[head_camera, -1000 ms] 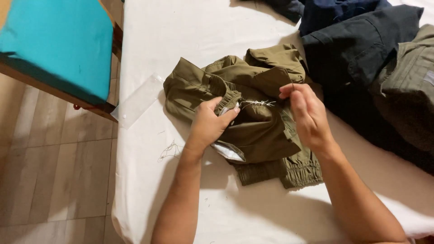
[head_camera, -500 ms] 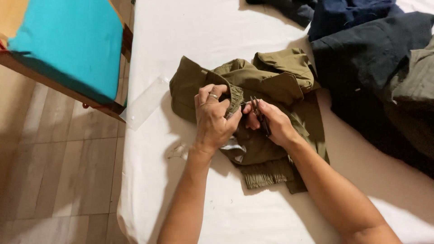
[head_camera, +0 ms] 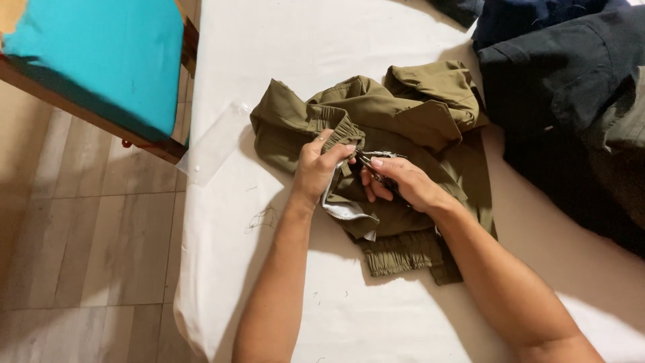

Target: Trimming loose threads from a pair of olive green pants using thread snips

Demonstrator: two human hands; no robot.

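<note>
An olive green garment (head_camera: 403, 121) lies crumpled on a white-covered table (head_camera: 322, 47). My left hand (head_camera: 319, 168) pinches a fold of the garment near its elastic waistband. My right hand (head_camera: 400, 183) holds a small dark metal tool, seemingly thread snips (head_camera: 373, 169), with its tip against the cloth right beside my left fingers. A pale inner lining (head_camera: 339, 208) shows below my left hand. Both forearms reach in from the bottom edge.
Dark navy and black clothes (head_camera: 564, 87) are piled at the right of the table. A clear plastic bag (head_camera: 211, 141) hangs over the table's left edge. A teal-cushioned wooden chair (head_camera: 101, 60) stands on the wood floor at the upper left. Loose threads (head_camera: 262, 216) lie near my left forearm.
My right hand has come down from the garment's upper right to meet my left hand at the fold. The view has shifted slightly.
</note>
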